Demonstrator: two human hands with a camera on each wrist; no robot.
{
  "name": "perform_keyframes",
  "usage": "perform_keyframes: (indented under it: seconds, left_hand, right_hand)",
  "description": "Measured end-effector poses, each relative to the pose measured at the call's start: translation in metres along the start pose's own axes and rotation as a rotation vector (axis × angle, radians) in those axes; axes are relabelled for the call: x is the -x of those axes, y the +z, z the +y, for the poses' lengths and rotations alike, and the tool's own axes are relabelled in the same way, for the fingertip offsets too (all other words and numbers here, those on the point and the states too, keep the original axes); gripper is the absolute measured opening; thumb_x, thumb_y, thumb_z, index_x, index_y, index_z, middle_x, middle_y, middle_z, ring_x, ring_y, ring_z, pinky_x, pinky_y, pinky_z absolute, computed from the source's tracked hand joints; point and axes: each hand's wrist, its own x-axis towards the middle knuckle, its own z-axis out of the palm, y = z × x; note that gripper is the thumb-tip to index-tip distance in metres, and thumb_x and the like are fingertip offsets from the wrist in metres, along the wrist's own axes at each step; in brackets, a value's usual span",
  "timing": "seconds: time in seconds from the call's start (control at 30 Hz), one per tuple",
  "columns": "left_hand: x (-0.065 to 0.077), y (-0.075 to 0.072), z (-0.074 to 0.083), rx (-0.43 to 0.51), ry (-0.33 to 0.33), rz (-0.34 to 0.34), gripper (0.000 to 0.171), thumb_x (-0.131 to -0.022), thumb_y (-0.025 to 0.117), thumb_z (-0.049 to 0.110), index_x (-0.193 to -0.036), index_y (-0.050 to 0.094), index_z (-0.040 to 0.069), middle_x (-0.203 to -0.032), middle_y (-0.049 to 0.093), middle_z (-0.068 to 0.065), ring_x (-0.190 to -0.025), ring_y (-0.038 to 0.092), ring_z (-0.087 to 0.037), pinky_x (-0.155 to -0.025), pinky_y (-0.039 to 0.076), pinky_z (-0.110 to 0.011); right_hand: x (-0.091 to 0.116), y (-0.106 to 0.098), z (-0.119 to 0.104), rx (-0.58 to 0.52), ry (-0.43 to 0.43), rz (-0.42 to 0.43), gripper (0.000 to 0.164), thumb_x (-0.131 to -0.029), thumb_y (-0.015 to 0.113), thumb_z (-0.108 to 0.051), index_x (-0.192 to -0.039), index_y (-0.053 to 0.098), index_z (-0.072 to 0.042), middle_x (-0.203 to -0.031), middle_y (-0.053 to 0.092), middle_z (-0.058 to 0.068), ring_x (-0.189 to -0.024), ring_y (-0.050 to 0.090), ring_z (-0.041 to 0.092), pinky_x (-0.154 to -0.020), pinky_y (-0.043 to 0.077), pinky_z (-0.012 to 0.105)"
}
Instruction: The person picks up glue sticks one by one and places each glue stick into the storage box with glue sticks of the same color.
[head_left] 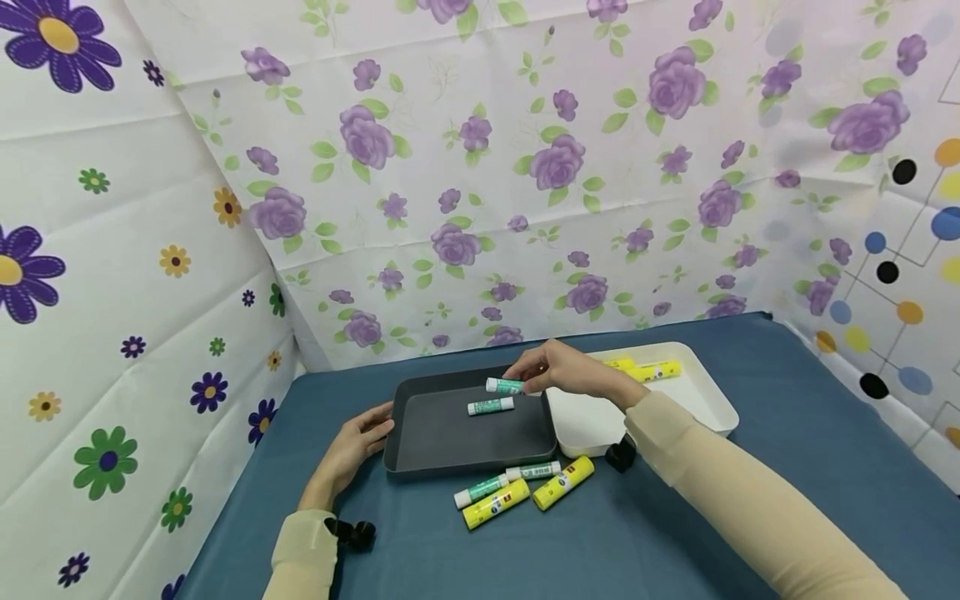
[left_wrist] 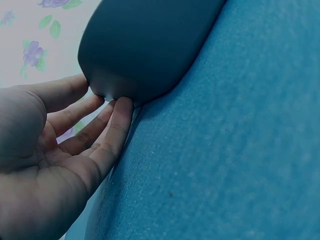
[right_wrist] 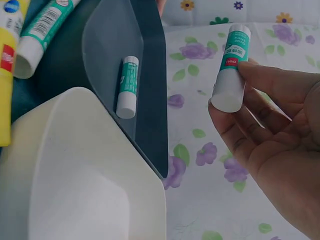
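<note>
A green-and-white glue stick (head_left: 505,386) is pinched between the thumb and fingers of my right hand (head_left: 572,369), above the back right part of the dark grey tray (head_left: 442,437). In the right wrist view that glue stick (right_wrist: 232,70) is tilted, its white end lowest. Another green-and-white glue stick (head_left: 491,406) lies inside the dark tray. My left hand (head_left: 351,446) touches the tray's left side. Its fingertips (left_wrist: 124,106) rest against the outer wall near a corner in the left wrist view, fingers extended.
A white tray (head_left: 712,412) stands right beside the dark one, holding yellow glue sticks (head_left: 656,372). In front of the trays on the blue cloth (head_left: 420,550) lie two green-and-white glue sticks (head_left: 482,491) and two yellow ones (head_left: 564,483). Flowered sheets (head_left: 465,167) hang behind.
</note>
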Motion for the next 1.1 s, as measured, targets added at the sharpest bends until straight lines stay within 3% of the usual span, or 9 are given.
perform_keyframes:
  seconds: [0.13,0.53,0.73,1.1]
  left_hand:
    - [0.0,0.0,0.0,0.004,0.0,-0.002,0.054,-0.11,0.057,0.022,-0.16,0.041,0.01,-0.148,0.048,-0.02,-0.139,0.048,-0.035,-0.116,0.043,-0.052]
    - [0.001,0.0,0.001,-0.002,0.007,0.002,0.054,-0.11,0.058,0.022,-0.16,0.042,0.01,-0.146,0.05,-0.019,-0.137,0.05,-0.034,-0.115,0.045,-0.051]
    - [0.001,0.0,0.0,0.002,0.006,0.005,0.055,-0.109,0.058,0.022,-0.16,0.042,0.01,-0.145,0.05,-0.019,-0.137,0.05,-0.034,-0.115,0.045,-0.051]
    - [0.002,0.0,-0.001,0.005,0.004,0.016,0.053,-0.109,0.058,0.02,-0.159,0.043,0.01,-0.145,0.05,-0.019,-0.137,0.05,-0.035,-0.114,0.046,-0.051]
  right_hand:
    - [-0.009,-0.002,0.002,-0.011,0.002,-0.007,0.031,-0.099,0.068,-0.002,-0.13,0.074,-0.006,-0.133,0.068,0.011,-0.108,0.068,0.023,-0.096,0.057,0.056]
    - [-0.043,0.0,0.013,-0.015,0.015,0.002,0.031,-0.098,0.069,-0.001,-0.129,0.074,-0.004,-0.122,0.073,0.011,-0.104,0.069,0.023,-0.094,0.057,0.058]
    - [-0.057,0.005,0.017,-0.01,0.048,0.007,0.031,-0.099,0.068,0.001,-0.128,0.075,-0.004,-0.126,0.071,0.01,-0.108,0.068,0.022,-0.099,0.057,0.055]
    - [-0.073,0.016,0.026,0.01,0.072,0.024,0.03,-0.097,0.069,0.004,-0.126,0.074,0.001,-0.115,0.075,0.01,-0.099,0.07,0.021,-0.091,0.061,0.044]
